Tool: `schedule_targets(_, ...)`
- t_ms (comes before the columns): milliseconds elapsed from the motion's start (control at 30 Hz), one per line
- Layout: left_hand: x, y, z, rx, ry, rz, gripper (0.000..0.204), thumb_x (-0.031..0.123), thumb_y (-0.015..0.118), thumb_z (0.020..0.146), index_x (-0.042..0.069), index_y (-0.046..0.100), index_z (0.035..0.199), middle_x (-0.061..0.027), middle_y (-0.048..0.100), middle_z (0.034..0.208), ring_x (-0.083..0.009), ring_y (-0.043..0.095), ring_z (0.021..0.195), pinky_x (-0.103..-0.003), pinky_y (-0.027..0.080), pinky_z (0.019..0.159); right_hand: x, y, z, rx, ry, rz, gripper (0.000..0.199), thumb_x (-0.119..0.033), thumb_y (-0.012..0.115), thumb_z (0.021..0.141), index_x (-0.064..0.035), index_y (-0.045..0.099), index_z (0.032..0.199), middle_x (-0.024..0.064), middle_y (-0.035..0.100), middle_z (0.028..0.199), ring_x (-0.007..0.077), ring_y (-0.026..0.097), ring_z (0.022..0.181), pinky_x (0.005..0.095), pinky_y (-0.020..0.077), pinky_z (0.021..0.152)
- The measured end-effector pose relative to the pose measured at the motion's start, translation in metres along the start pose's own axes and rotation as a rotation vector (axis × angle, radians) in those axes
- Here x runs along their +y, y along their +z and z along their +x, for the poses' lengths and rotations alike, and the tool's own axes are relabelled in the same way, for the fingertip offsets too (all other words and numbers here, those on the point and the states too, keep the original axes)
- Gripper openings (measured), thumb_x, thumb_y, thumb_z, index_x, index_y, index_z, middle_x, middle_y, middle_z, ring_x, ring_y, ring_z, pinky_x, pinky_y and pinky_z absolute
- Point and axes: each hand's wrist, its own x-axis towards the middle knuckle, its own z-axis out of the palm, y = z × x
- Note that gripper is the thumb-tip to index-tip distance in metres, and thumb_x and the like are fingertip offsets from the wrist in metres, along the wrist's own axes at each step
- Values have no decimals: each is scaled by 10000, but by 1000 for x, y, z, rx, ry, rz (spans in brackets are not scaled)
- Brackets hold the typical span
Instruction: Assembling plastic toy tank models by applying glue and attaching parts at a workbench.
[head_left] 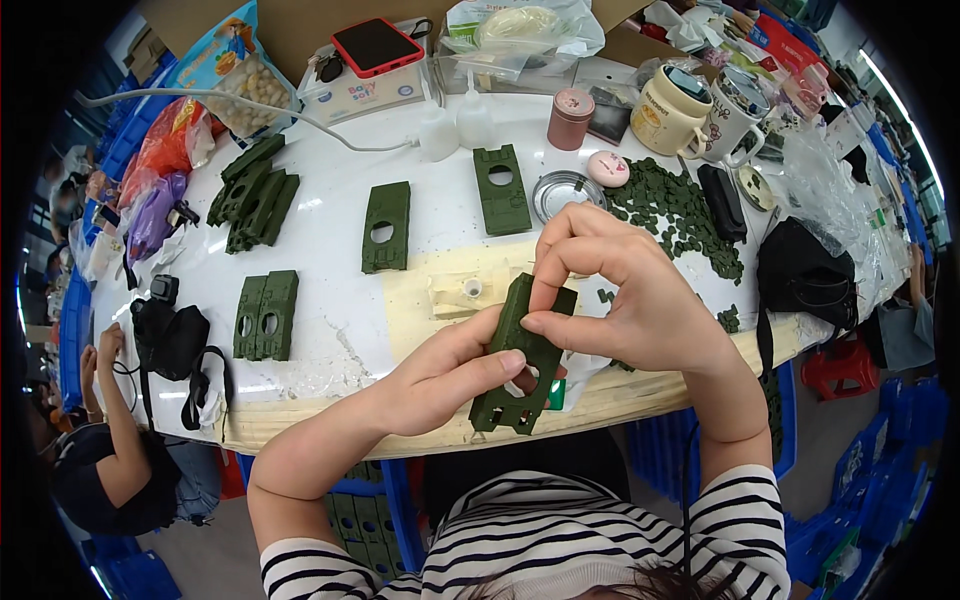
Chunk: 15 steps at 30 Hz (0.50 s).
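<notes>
My left hand (435, 380) grips a dark green plastic toy tank hull (540, 352), tilted over the table's front edge. A round hole is cut through its lower half. Over the hull's upper end, my right hand (625, 285) has thumb and forefinger pinched together; anything between them is too small or hidden to make out. Behind the hull a cream block with a round hole (450, 297) sits on a yellowish sheet (410, 325). Small green parts (665, 205) lie heaped beyond my right hand, with a few loose ones close to it.
More hulls lie about: two singly (388, 200) (508, 212), a side-by-side pair (281, 300) and a pile (262, 210). White squeeze bottles (438, 138), a round metal tin (548, 200), mugs (668, 112) and a black pouch (805, 270) surround them. Another person's arm (120, 440) shows at left.
</notes>
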Motion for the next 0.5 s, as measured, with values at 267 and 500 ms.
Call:
schedule_targets(267,2,-4,-4,1,-23,-117,462,236,422,974,-1,337,1361,-153,574,1176,-194,570,1038,-337,458,880,4,-28,2,68,-28,-57,140,-69,740,725,-37,605,752,39,569,740,160,540,695,288,444,658)
schedule_targets(500,7,-3,-3,75,-19,-171,530,290,430,946,10,291,1374,-237,564,1166,-289,635,946,-393,514,836,36,-39,-3,-400,412,-587,166,-80,745,647,-28,611,731,113,637,727,287,631,726,374,486,661)
